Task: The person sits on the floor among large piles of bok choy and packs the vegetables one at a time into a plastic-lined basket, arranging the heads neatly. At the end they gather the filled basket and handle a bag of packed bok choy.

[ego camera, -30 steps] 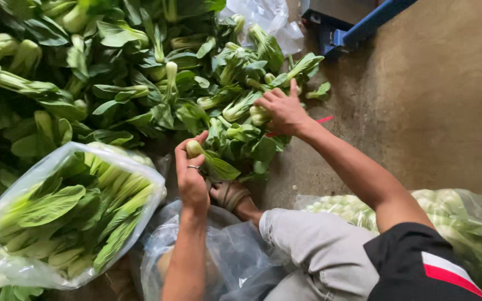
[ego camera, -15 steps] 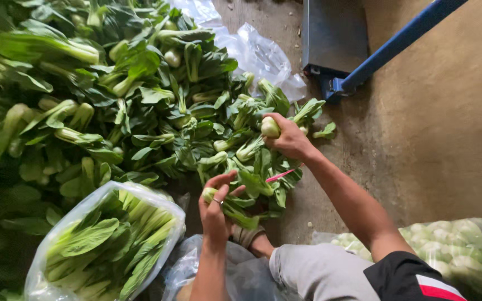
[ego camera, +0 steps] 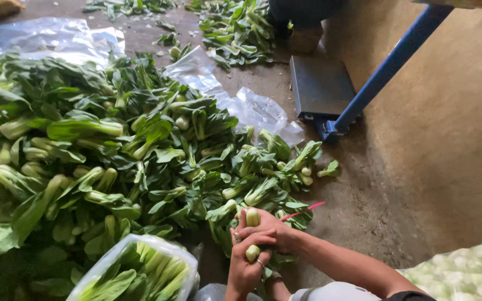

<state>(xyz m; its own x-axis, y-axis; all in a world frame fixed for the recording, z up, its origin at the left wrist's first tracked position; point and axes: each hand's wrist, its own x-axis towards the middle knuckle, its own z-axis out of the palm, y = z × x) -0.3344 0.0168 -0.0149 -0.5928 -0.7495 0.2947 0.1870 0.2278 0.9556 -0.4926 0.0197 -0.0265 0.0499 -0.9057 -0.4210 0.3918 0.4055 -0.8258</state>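
Here, the left hand is closed around a pale-stemmed bok choy head, and the right hand clasps another just above, stems pointing upward. The green leafy heap spreads up-left, nearer the left hand; a filled clear plastic bag lies beside.

A grey platform scale with a blue post stands by the wall. Clear plastic sheets lie on the dirt floor.

The bag of greens at six o'clock and another bag at four o'clock are cut off by the frame.
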